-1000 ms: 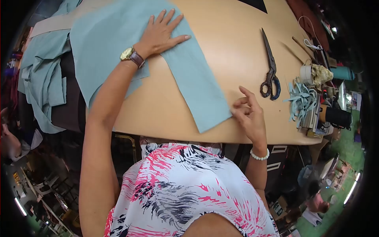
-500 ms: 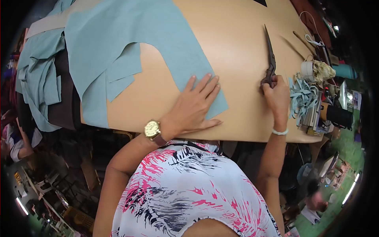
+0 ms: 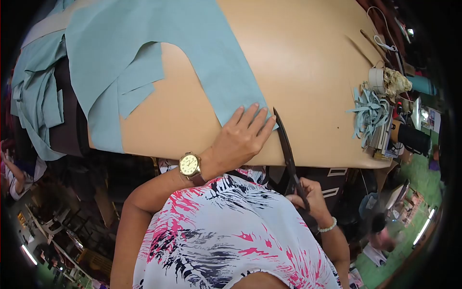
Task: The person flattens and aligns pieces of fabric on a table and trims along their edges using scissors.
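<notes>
Light blue fabric lies across the tan table, with a strip reaching down to the front edge. My left hand rests flat on the strip's lower end, fingers spread a little, a watch on the wrist. The dark scissors are in my right hand, wrapped round their handles just off the table's front edge. Their tips point away from me, beside the strip's lower right corner. Whether the blades are parted is hard to tell.
Blue scraps lie at the table's right, near a white roll and a black cylindrical object. More blue fabric hangs in folds at the left. A person's arm shows at the far left.
My right hand has lifted the scissors from the table's right side and brought them left and toward me. My left hand has moved down the fabric to its lower end. The fabric has shifted left.
</notes>
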Motion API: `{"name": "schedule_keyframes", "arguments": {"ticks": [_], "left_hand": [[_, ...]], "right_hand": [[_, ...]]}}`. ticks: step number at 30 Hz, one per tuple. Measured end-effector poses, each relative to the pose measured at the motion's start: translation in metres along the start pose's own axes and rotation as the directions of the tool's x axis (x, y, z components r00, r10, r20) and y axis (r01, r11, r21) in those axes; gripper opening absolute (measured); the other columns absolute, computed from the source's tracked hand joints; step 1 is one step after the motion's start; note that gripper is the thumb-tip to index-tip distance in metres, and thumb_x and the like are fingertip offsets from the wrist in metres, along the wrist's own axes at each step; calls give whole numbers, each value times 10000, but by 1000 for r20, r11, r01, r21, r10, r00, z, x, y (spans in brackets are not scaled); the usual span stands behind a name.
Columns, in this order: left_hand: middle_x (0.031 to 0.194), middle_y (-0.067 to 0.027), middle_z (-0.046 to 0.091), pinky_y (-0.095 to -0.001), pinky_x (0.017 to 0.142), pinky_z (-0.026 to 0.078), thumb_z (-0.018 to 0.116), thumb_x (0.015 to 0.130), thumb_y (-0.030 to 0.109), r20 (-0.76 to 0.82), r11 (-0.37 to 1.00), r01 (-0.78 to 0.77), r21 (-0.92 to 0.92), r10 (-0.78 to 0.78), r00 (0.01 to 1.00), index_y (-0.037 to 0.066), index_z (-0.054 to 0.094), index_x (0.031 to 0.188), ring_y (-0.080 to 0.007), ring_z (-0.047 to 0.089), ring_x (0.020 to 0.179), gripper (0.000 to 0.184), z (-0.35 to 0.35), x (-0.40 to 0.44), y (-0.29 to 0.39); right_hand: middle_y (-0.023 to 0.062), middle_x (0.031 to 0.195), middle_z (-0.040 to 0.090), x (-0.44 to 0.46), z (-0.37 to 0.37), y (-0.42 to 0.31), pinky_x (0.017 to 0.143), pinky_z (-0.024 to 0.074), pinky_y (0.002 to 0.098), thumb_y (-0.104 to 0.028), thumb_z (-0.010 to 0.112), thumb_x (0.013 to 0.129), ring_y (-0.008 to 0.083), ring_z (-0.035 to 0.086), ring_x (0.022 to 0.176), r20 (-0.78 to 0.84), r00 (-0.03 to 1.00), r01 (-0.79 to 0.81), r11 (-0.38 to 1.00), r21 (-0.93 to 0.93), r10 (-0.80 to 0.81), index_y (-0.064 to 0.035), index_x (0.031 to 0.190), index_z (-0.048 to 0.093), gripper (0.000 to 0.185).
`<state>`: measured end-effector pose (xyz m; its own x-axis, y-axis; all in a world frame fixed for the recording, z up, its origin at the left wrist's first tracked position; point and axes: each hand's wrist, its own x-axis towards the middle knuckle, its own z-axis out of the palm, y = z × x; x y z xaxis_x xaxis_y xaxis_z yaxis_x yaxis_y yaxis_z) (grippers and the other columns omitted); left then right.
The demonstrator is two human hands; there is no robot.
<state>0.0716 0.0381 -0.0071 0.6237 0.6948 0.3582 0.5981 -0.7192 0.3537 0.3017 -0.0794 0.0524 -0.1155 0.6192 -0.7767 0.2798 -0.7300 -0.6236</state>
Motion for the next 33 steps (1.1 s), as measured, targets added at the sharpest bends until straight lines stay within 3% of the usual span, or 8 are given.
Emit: {"name": "schedule_keyframes", "arguments": {"ticks": [5,8,20,33], "left_hand": [[1010,-117,582,-353,753,474,544,676,88,-145,998,-33,-60,24,989,10,602,973,-260,564,943,313,2,2,-3],[962,-101,591,-329,715,482,555,656,91,-194,996,-47,-79,30,980,9,613,927,-239,577,904,289,3,0,-3],[922,-92,587,-328,708,486,567,660,102,-200,992,-82,-95,62,978,12,606,881,-228,580,877,243,5,-4,-1],[933,-91,591,-331,726,483,569,672,110,-197,992,-83,-100,62,978,22,606,890,-228,581,887,238,5,-4,0]], "right_hand": [[-30,552,455,-13,1,7,449,325,218,-339,801,611,55,429,520,74,993,94,995,25,-96,-35,683,479,448],[-14,553,466,-13,-2,8,450,329,237,-435,785,591,69,428,511,90,991,105,988,-117,-95,-23,695,487,519],[3,568,434,12,2,-19,473,328,222,-392,784,570,75,412,531,82,991,123,975,-185,-110,-19,688,469,503],[16,615,445,17,4,-23,518,375,239,-453,783,564,91,430,566,110,990,104,978,-180,-85,-9,731,458,575]]}}
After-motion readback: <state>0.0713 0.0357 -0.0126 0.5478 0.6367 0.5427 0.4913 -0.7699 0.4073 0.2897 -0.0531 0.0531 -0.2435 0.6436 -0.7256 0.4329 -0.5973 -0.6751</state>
